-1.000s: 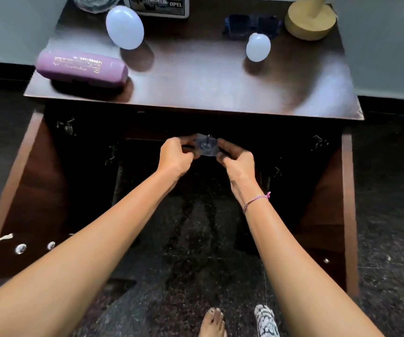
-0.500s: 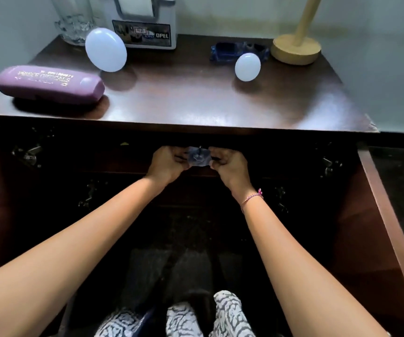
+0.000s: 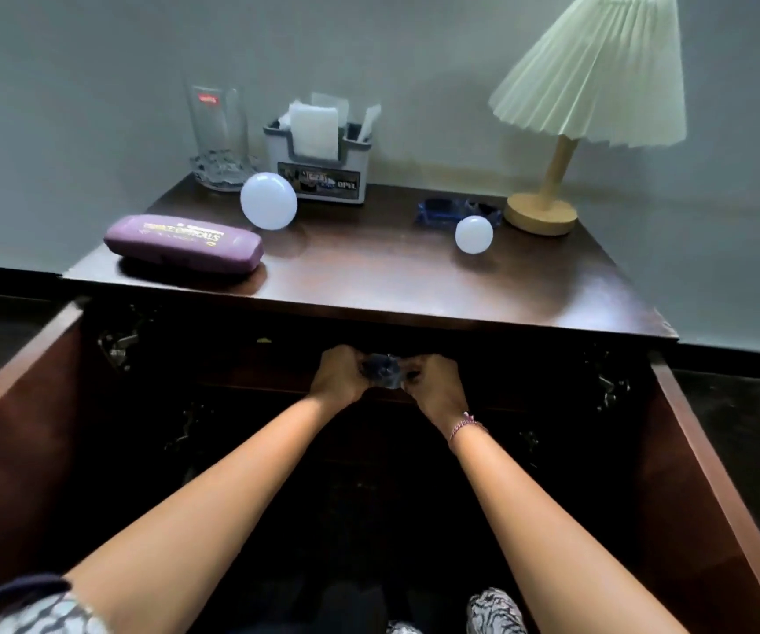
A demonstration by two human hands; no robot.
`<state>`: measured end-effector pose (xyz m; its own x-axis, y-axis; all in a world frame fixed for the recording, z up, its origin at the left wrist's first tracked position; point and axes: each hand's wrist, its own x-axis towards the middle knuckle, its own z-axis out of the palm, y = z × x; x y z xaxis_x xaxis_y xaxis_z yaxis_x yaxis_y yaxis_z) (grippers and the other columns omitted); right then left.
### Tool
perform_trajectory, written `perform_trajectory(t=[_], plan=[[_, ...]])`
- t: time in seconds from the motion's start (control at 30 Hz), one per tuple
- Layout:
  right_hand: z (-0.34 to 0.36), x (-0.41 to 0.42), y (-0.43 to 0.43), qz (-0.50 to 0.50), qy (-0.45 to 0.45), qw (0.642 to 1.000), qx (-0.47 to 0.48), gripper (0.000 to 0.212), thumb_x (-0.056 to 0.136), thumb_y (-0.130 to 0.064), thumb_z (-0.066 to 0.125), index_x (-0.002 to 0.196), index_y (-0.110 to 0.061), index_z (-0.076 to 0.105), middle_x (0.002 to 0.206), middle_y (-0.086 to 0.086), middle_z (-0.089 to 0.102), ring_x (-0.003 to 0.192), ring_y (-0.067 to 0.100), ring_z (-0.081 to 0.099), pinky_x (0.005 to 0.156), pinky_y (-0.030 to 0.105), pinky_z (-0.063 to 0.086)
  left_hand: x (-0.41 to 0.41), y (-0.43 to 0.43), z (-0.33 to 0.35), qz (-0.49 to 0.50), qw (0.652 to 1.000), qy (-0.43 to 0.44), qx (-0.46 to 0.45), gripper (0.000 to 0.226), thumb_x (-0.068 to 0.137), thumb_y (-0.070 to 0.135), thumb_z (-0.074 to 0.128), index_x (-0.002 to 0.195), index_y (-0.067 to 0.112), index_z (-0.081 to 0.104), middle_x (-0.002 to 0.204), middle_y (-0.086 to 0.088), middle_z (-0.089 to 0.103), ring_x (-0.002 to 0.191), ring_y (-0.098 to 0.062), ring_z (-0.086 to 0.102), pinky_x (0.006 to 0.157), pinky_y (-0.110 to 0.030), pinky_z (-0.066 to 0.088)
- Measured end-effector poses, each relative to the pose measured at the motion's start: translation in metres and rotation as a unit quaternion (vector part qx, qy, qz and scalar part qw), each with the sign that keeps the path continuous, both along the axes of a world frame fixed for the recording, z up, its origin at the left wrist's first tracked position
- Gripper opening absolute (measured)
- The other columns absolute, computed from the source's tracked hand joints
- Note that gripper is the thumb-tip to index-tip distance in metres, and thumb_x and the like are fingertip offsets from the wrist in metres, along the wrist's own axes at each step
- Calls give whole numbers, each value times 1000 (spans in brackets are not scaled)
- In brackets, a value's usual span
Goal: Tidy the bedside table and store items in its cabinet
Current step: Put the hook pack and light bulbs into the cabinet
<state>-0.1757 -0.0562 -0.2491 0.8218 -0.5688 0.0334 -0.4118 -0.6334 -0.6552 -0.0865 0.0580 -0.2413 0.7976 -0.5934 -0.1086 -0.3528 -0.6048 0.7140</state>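
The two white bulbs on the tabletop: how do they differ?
The left bulb is clearly larger than the right bulb. The left bulb lies beside the purple glasses case, in front of the tissue holder; the right bulb lies near the lamp, in front of a blue object. Both are round, plain white, unlit, and rest loose on the tabletop.

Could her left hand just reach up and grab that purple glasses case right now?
Probably not at once: the left hand and right hand are both holding a small clear object. Otherwise the purple case lies unobstructed near the tabletop's front-left edge.
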Motion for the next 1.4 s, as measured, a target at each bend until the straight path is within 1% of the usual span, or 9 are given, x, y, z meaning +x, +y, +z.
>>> perform_trajectory(t=[0.13, 0.27, 0.4, 0.53, 0.7, 0.93, 1.1, 1.27, 1.4], plan=[[4, 3, 8, -35, 72, 996, -45, 23, 84, -2, 60, 104, -6, 70, 103, 12, 71, 93, 22, 68, 88, 30, 54, 5, -3, -4, 2, 999, 12, 31, 24, 81, 19, 70, 101, 7, 71, 104, -13, 71, 99, -24, 66, 77, -23, 46], [5, 6, 7, -37, 101, 993, -53, 20, 85, -2, 61, 103, -4, 69, 101, 13, 71, 92, 22, 68, 87, 30, 54, 7, -11, -1, 4, 996, -6, 84, 27, 83, 19, 64, 107, 8, 68, 111, -16, 68, 106, -30, 64, 86, -32, 50], [10, 7, 4, -30, 108, 993, -31, 19, 83, -1, 63, 100, -3, 71, 98, 14, 72, 91, 22, 68, 88, 30, 54, 11, -9, 6, 10, 992, -18, 124, 24, 81, 23, 65, 103, 16, 70, 111, -10, 69, 107, -27, 64, 85, -32, 51], [11, 7, 6, -11, 120, 991, -54, 19, 85, 0, 58, 98, -2, 71, 98, 15, 72, 92, 24, 69, 88, 31, 54, 12, -3, 6, -3, 992, 30, 122, 26, 79, 22, 70, 104, 17, 71, 104, -11, 71, 97, -27, 68, 87, -36, 55], [13, 5, 11, -11, 133, 988, -78, 23, 87, -2, 52, 98, -4, 72, 99, 15, 72, 95, 26, 67, 90, 33, 52, 9, -6, 11, 3, 992, 46, 115, 33, 79, 20, 71, 111, 13, 67, 109, -10, 70, 97, -29, 68, 87, -39, 55], [19, 4, 18, -12, 198, 978, -61, 28, 92, 0, 46, 116, 1, 60, 117, 17, 65, 108, 28, 62, 91, 29, 48, 6, -5, 12, -1, 993, 51, 110, 26, 80, 19, 70, 105, 11, 69, 105, -13, 70, 95, -29, 68, 84, -38, 57], [21, -8, 27, -6, 178, 980, -85, 34, 89, 8, 44, 121, 1, 56, 121, 18, 62, 110, 29, 60, 93, 29, 46, -3, 1, 16, 7, 994, 48, 97, 26, 83, 17, 64, 109, 14, 68, 106, -15, 70, 97, -30, 67, 84, -35, 55], [27, -17, 26, 13, 172, 983, -60, 44, 88, 10, 43, 128, -6, 54, 126, 15, 59, 114, 28, 58, 99, 28, 46, -4, 2, 23, 50, 997, 51, 41, 27, 84, 9, 58, 109, 7, 69, 104, -21, 70, 96, -33, 68, 86, -40, 55], [44, -24, 27, 1, 109, 991, -76, 49, 88, 9, 41, 126, -15, 57, 127, 9, 60, 117, 26, 56, 102, 29, 44, -12, -2, 39, 78, 996, 30, 25, 29, 84, 14, 58, 110, 8, 69, 112, -20, 68, 108, -32, 63, 93, -35, 50]])
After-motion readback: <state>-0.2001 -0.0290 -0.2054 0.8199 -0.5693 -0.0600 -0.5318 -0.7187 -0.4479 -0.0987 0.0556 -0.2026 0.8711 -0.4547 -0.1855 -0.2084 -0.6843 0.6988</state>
